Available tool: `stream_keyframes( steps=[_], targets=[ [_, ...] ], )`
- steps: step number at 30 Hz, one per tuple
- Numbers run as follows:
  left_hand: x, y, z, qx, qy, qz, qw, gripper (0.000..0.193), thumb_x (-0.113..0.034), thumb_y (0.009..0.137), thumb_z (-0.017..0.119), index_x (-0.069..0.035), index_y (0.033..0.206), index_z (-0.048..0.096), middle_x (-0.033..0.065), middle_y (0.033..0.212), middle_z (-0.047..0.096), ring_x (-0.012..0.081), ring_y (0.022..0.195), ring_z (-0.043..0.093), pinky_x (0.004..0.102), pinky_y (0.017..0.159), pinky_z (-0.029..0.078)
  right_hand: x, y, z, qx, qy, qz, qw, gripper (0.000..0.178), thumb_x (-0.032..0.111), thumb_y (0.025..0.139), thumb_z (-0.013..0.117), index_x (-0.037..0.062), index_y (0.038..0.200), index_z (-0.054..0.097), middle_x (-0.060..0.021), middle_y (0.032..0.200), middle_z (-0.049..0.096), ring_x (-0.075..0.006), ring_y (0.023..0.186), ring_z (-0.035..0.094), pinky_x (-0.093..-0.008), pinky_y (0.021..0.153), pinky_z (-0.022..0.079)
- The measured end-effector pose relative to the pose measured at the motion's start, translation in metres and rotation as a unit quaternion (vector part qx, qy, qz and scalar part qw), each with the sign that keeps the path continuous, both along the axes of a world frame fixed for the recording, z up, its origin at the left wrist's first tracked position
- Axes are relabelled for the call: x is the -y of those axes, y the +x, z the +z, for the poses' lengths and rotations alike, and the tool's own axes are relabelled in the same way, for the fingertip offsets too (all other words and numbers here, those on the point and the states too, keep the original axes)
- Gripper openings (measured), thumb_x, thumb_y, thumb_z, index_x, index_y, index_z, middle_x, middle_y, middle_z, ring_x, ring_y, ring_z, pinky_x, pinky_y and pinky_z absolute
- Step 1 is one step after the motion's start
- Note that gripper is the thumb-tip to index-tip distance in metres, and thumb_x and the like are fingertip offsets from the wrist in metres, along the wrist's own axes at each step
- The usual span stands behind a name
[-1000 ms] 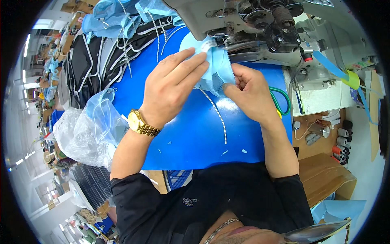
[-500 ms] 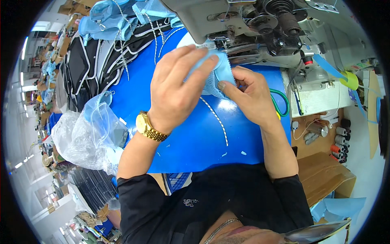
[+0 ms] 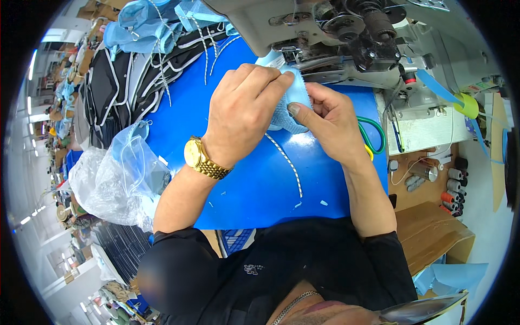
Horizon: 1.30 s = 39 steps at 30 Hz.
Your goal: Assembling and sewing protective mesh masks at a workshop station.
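Note:
A light blue mesh fabric piece [image 3: 288, 115] is held between my two hands, close under the sewing machine [image 3: 330, 40]. My left hand [image 3: 242, 111], with a gold watch on its wrist, bends its fingers over the upper left of the piece; its fingertips meet at the edge. Opposite it, my right hand [image 3: 336, 122] pinches the right edge, thumb on top and fingers behind. From beneath the fabric a speckled black-and-white cord [image 3: 288, 158] trails toward me over the blue table [image 3: 254, 195]. Part of the piece is hidden by my left hand.
Black panels with pale piping [image 3: 116, 86] and blue mesh pieces with cords [image 3: 143, 32] lie heaped at far left. Clear plastic bags [image 3: 111, 184] sit at the left edge. A green loop handle [image 3: 377, 135] lies right. Thread spools [image 3: 455, 187] stand beyond it.
My left hand has come down onto the fabric and its raised fingers have closed at the edge. The right hand keeps its pinch, shifted slightly.

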<state>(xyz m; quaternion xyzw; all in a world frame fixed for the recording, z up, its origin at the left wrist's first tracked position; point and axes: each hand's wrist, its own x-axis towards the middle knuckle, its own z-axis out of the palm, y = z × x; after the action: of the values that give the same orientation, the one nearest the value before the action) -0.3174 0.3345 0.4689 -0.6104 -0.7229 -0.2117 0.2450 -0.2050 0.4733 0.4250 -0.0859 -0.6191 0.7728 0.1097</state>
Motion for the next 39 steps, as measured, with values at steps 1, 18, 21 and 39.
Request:
stream_keyframes(
  steps=[1,18,21,39],
  targets=[
    [0.0,0.0,0.0,0.0,-0.001,0.001,1.0,0.031,-0.006,0.071,0.063,-0.003,0.102,0.067,0.0055,0.09,0.062,0.0211,0.079,0.059,0.0321,0.066,0.046,-0.001,0.0,0.001,0.002,0.005,0.005,1.0,0.025,0.008,0.087,0.067,-0.0017,0.11,0.064,0.0034,0.074,0.059,-0.0019,0.062,0.05,-0.0192,0.053,0.038],
    [-0.004,0.002,-0.004,-0.018,0.018,0.057,0.998,0.03,-0.007,0.071,0.064,-0.008,0.1,0.066,0.0031,0.092,0.063,0.023,0.089,0.06,0.0346,0.076,0.046,-0.006,-0.002,0.008,0.041,0.064,0.002,0.997,0.019,0.011,0.087,0.067,-0.0008,0.102,0.068,0.0003,0.069,0.061,-0.0042,0.058,0.055,-0.0204,0.052,0.044],
    [-0.003,0.003,-0.005,0.004,0.019,0.049,0.999,0.029,-0.006,0.071,0.063,-0.008,0.1,0.067,0.0031,0.093,0.063,0.0231,0.09,0.06,0.0346,0.078,0.047,-0.005,-0.002,0.005,0.031,0.049,-0.005,0.998,0.02,0.013,0.087,0.067,-0.0007,0.101,0.068,-0.0012,0.07,0.064,-0.0054,0.06,0.059,-0.0208,0.053,0.048],
    [-0.013,0.01,-0.002,0.018,0.02,0.028,0.999,0.028,-0.007,0.071,0.063,-0.005,0.099,0.066,0.0043,0.091,0.065,0.0218,0.083,0.06,0.034,0.071,0.046,-0.013,-0.012,0.006,0.002,0.183,-0.068,0.981,0.019,0.013,0.081,0.07,-0.0017,0.074,0.061,-0.0048,0.055,0.054,-0.0111,0.048,0.051,-0.0281,0.046,0.042]
  ],
)
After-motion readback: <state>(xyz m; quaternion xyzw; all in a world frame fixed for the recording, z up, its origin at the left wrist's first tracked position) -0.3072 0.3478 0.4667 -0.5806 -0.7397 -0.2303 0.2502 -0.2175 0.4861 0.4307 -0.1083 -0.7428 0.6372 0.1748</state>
